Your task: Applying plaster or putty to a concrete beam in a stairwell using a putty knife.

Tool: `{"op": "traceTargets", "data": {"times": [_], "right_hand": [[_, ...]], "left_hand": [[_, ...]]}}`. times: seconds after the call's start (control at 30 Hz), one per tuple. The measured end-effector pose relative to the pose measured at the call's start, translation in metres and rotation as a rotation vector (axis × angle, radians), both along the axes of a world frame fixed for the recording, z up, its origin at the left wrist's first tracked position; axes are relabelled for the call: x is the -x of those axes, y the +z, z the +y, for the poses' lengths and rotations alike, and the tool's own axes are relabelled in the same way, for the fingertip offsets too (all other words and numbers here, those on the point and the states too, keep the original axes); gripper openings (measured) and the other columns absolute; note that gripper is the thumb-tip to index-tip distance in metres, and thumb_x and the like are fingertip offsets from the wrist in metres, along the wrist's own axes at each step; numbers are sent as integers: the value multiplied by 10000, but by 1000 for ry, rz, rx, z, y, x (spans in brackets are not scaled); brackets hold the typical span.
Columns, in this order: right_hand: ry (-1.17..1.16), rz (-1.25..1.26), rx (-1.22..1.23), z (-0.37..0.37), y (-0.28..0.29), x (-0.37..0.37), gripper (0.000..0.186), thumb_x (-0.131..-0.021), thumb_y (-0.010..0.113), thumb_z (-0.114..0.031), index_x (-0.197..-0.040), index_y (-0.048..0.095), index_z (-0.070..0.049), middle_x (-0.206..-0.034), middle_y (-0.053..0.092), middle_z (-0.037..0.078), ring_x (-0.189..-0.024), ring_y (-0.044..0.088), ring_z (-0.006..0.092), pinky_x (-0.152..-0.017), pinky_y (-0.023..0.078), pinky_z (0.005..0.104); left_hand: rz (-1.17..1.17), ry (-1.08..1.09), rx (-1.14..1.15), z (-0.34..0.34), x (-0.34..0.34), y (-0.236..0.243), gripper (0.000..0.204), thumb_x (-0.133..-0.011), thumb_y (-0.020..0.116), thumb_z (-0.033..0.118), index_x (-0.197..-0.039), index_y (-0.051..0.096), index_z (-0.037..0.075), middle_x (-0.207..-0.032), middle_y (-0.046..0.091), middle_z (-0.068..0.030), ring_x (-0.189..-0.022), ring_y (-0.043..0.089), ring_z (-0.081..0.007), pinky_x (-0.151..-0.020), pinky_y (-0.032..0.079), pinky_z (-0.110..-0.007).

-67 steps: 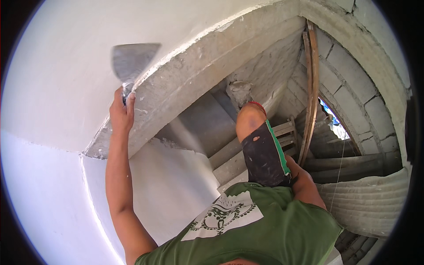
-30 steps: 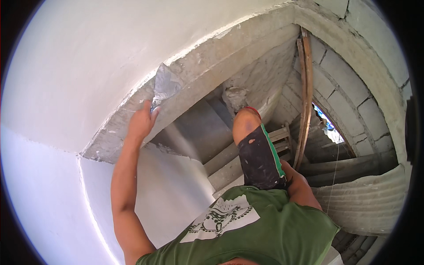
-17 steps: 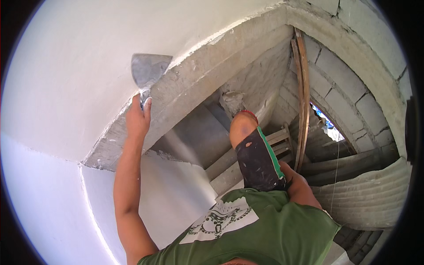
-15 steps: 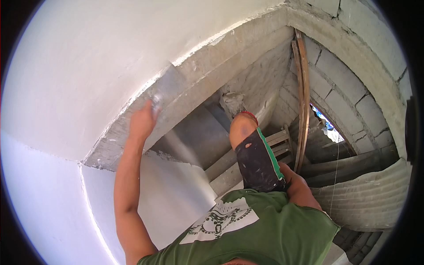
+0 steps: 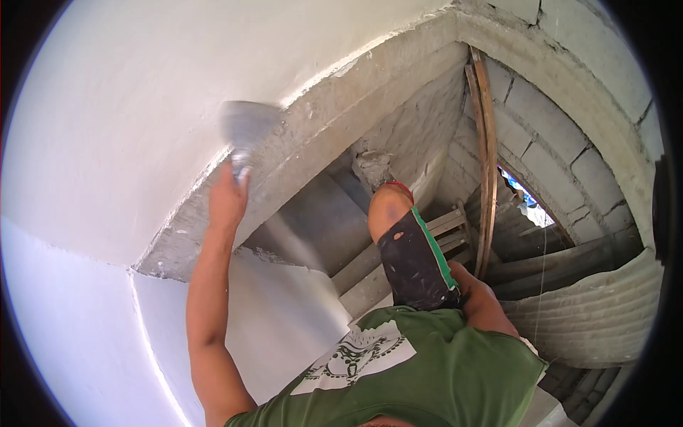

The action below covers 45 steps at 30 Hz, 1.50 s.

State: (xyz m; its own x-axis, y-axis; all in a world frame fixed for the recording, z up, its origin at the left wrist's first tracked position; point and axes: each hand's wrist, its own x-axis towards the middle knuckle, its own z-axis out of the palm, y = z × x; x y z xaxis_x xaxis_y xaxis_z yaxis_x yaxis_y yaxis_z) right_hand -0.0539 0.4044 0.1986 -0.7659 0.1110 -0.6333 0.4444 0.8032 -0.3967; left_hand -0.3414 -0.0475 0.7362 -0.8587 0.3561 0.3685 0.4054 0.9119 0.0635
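Observation:
My left hand (image 5: pixel 228 198) is stretched out at the upper left, its fingers closed round the handle of a wide-bladed putty knife (image 5: pixel 247 122). Motion blurs the blade, which overlaps the border between the smooth white wall (image 5: pixel 135 121) and the rough grey concrete band (image 5: pixel 356 96). A ragged white plaster edge (image 5: pixel 324 80) runs along that border. My right hand (image 5: pixel 462 276) is down by the thigh of my raised leg, beside the dark shorts (image 5: pixel 420 267). The shorts hide its fingers, and whether it holds anything does not show.
Below the concrete band is a dark recess (image 5: pixel 320 217). Two upright wooden strips (image 5: pixel 487 164) stand before a grey block wall (image 5: pixel 555 128) with a small opening (image 5: pixel 528 199). A wooden slatted piece (image 5: pixel 448 228) is behind my knee, and corrugated sheeting (image 5: pixel 583 309) lies at the right.
The putty knife has swung up and left, its blade moving off the concrete band and partly over the white wall. My left hand has turned with it; the right arm stays put.

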Motion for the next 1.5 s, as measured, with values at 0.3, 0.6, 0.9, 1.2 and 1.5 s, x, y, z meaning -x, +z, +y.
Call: {"op": "traceTargets", "data": {"times": [0.3, 0.6, 0.9, 1.2, 1.5], "right_hand": [[-69, -54, -50, 1, -5, -9, 263, -723, 631, -199, -899, 717, -25, -968, 675, 222, -958, 649, 375, -799, 516, 446], [-71, -69, -108, -2, 1, 2, 254, -773, 584, -168, -954, 718, -48, -1020, 671, 210, -968, 642, 381, -838, 511, 452], [-86, 28, 58, 0, 32, 2, 264, -774, 582, -180, -950, 718, -37, -998, 673, 212, -967, 641, 388, -815, 511, 460], [-47, -32, -74, 9, -10, -10, 270, -754, 594, -203, -908, 719, -19, -1005, 669, 221, -960, 639, 397, -803, 512, 452], [-159, 64, 132, -8, 71, -12, 287, -756, 575, -215, -913, 716, -20, -1003, 668, 216, -983, 631, 388, -838, 503, 444]], "left_hand": [[-52, -13, -23, 16, 5, -1, 383, -928, 545, 384, -1061, 506, 27, -804, 639, -267, -739, 617, -453, -652, 464, -537], [-25, -32, 143, 6, 6, 1, 360, -938, 529, 369, -1067, 495, 35, -800, 636, -255, -742, 600, -467, -639, 467, -537], [-46, 7, 61, 9, 4, -1, 370, -935, 532, 393, -1019, 482, 36, -749, 633, -248, -703, 597, -475, -620, 464, -534], [-15, -15, -113, 11, -3, -4, 383, -929, 541, 394, -1040, 475, 33, -753, 629, -263, -711, 598, -474, -620, 458, -537], [33, 16, 32, 6, -5, -9, 364, -930, 547, 381, -1017, 470, 36, -724, 620, -253, -679, 596, -467, -592, 452, -535]]}}
